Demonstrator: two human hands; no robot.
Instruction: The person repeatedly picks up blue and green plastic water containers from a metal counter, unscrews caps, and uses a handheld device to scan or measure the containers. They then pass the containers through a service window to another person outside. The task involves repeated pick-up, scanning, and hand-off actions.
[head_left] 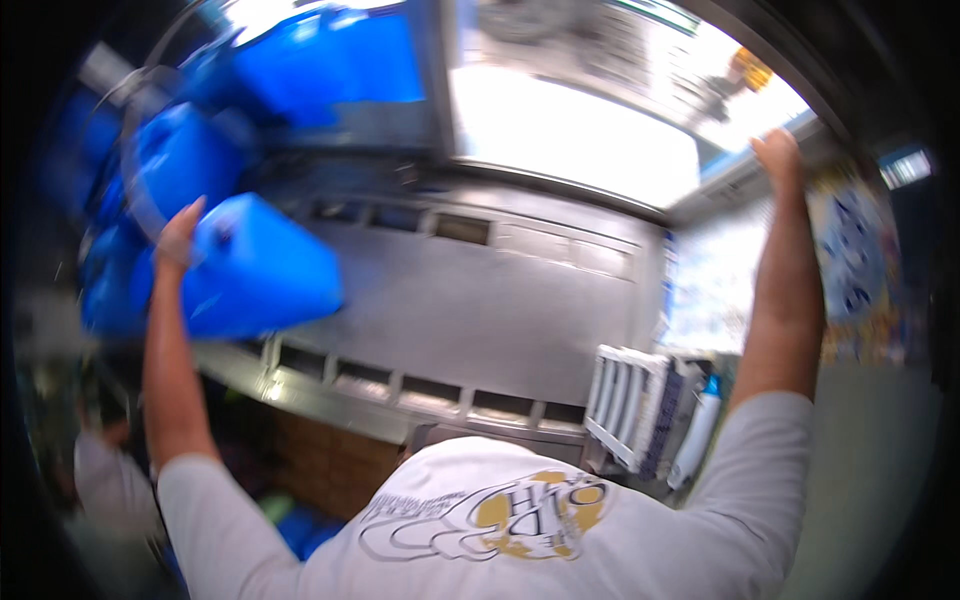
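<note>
At the left, my left hand (178, 238) is closed at the side of a blue plastic jerrycan (265, 270), which lies tilted over the left end of a steel counter (480, 300). Motion blur hides exactly where its fingers grip. My right arm is stretched far out to the right. There my right hand (780, 160) has its fingers curled over the edge of a metal frame (745, 180) beside a bright opening. Other blue containers (185, 160) are heaped behind the jerrycan.
Rows of rectangular slots (430, 390) run along the counter's near and far edges. A white slatted rack (628, 405) and a white bottle with a blue top (697, 430) stand at the right. Brown boxes (325, 460) sit below. A blurred person (115, 475) is at lower left.
</note>
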